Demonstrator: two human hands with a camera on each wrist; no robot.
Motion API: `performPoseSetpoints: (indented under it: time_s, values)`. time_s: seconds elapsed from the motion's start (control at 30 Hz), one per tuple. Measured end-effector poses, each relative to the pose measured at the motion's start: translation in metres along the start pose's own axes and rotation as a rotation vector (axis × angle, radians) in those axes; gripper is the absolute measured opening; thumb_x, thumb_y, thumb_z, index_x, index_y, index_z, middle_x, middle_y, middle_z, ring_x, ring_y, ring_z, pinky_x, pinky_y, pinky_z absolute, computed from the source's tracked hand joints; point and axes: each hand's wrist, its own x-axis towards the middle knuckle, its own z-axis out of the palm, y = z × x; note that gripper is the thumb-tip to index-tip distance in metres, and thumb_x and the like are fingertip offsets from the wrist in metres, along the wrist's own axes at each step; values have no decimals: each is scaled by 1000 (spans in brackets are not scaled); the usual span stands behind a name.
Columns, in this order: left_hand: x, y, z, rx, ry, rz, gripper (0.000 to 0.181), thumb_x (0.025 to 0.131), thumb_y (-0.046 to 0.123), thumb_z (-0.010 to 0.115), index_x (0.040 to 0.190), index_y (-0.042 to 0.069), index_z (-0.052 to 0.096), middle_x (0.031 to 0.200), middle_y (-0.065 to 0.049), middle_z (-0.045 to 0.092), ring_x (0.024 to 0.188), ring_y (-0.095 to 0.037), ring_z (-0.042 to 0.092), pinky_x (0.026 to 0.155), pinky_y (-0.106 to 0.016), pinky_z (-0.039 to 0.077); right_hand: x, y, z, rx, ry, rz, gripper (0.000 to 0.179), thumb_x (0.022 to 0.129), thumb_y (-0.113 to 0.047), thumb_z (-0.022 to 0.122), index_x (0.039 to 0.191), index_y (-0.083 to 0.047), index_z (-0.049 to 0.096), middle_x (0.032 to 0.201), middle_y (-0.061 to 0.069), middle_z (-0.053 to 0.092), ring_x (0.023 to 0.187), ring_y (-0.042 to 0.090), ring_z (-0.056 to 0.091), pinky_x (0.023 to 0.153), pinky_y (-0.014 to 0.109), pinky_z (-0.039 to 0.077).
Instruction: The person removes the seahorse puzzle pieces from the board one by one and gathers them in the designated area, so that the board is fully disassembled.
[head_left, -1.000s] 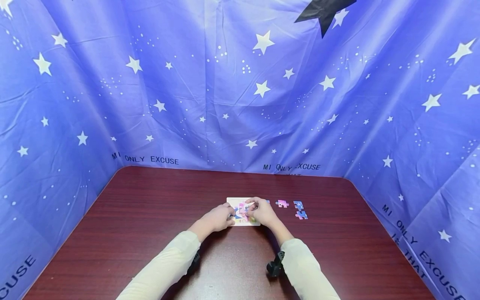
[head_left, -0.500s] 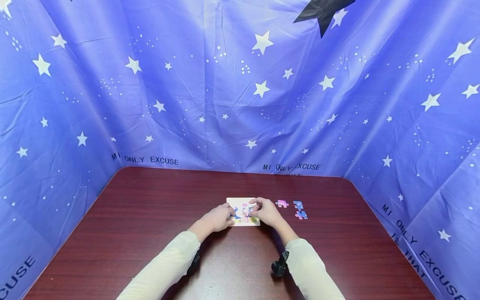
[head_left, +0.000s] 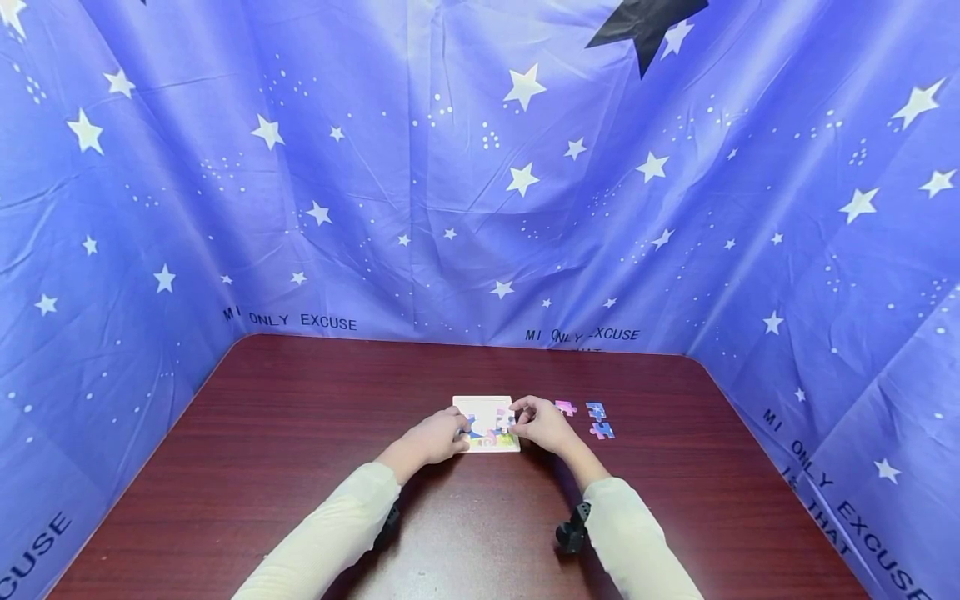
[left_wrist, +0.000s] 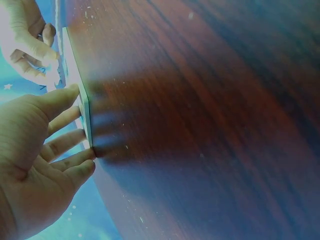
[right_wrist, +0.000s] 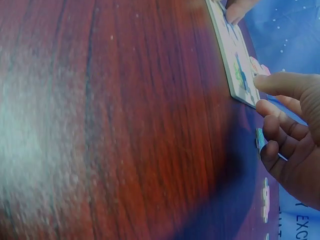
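A small white-framed jigsaw puzzle board (head_left: 480, 401) lies on the table, with colourful printed pieces along its lower part. My left hand (head_left: 437, 435) rests on its left side, fingers spread along the edge in the left wrist view. Between right thumb and fingertips, my right hand (head_left: 546, 423) pinches a pink and white jigsaw piece (head_left: 504, 419) over the board's right part. That jigsaw piece (right_wrist: 263, 68) pokes out past the thumb in the right wrist view, and the other fingers are loosely curled.
Right of the board lie a pink jigsaw piece (head_left: 566, 408) and two blue ones, a rear piece (head_left: 596, 410) and a front piece (head_left: 602, 431). In the right wrist view a bluish piece (right_wrist: 260, 142) sits below the right hand. A starry blue curtain (head_left: 420, 208) surrounds the table (head_left: 337, 383).
My right hand has shifted right across the board with the pinched jigsaw piece, uncovering more of the board's middle. My left hand has stayed in place.
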Motion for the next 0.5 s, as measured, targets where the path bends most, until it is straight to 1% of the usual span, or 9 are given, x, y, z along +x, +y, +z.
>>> performPoseSetpoints:
  time_s: [0.17, 0.37, 0.5]
  values:
    - [0, 0, 0, -10, 2, 2, 24, 87, 24, 66, 103, 6, 65, 100, -4, 57, 83, -14, 54, 80, -30, 48, -2, 4, -5, -13, 8, -8, 29, 73, -4, 73, 100, -2, 63, 68, 3, 55, 51, 11, 47, 50, 24, 41]
    - [1, 0, 0, -1, 7, 5, 23, 87, 24, 66, 103, 7, 65, 101, -4, 57, 84, -14, 54, 81, -29, 48, -3, 10, -10, -42, 14, 29, 30, 75, -7, 73, 103, -6, 63, 69, 2, 55, 51, 12, 47, 50, 25, 41]
    - [1, 0, 1, -5, 10, 6, 23, 87, 23, 66, 103, 6, 66, 102, -4, 57, 85, -15, 54, 83, -31, 48, -5, 16, -14, -64, 17, 24, 30, 76, -7, 72, 104, -5, 63, 69, 3, 55, 52, 12, 47, 49, 24, 40]
